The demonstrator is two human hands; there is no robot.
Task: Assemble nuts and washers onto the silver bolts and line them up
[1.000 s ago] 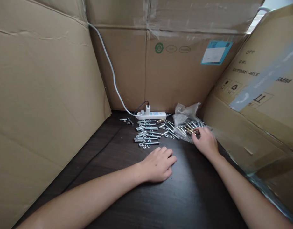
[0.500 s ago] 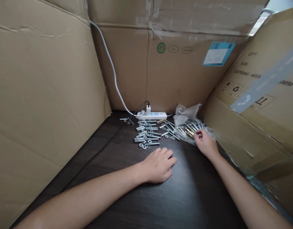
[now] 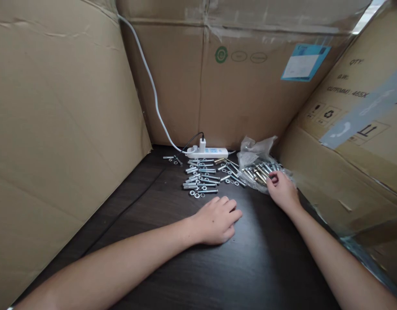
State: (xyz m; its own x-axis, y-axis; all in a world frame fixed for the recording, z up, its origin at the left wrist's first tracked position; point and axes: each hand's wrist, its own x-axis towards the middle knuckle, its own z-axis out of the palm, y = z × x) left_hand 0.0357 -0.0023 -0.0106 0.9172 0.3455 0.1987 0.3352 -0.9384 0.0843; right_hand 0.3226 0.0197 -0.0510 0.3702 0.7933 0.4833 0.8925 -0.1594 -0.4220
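Note:
My left hand (image 3: 217, 220) lies palm down on the dark table, fingers loosely bent and apart, holding nothing I can see. At the right, my right hand (image 3: 281, 188) is at the near edge of a clear plastic bag (image 3: 254, 147) with several metal bolts (image 3: 258, 172) on it. Its thumb and fingers are curled together against the bolt ends; whatever they grip is hidden. Left of the bag, silver bolts with sleeves (image 3: 206, 171) lie in rough rows, with loose nuts (image 3: 192, 193) and washers (image 3: 202, 195) among them.
A white power strip (image 3: 217, 153) with a plugged-in charger (image 3: 202, 145) lies behind the bolts. A black cable (image 3: 136, 200) crosses the table (image 3: 172, 275) at left. Cardboard walls stand left (image 3: 62, 112), behind (image 3: 179, 86) and right (image 3: 356, 168). A few loose parts lie near the cable.
The whole view has shifted slightly, the scene sitting higher in the picture. My right hand's fingers have stayed at the bolts by the bag; my left hand rests as before.

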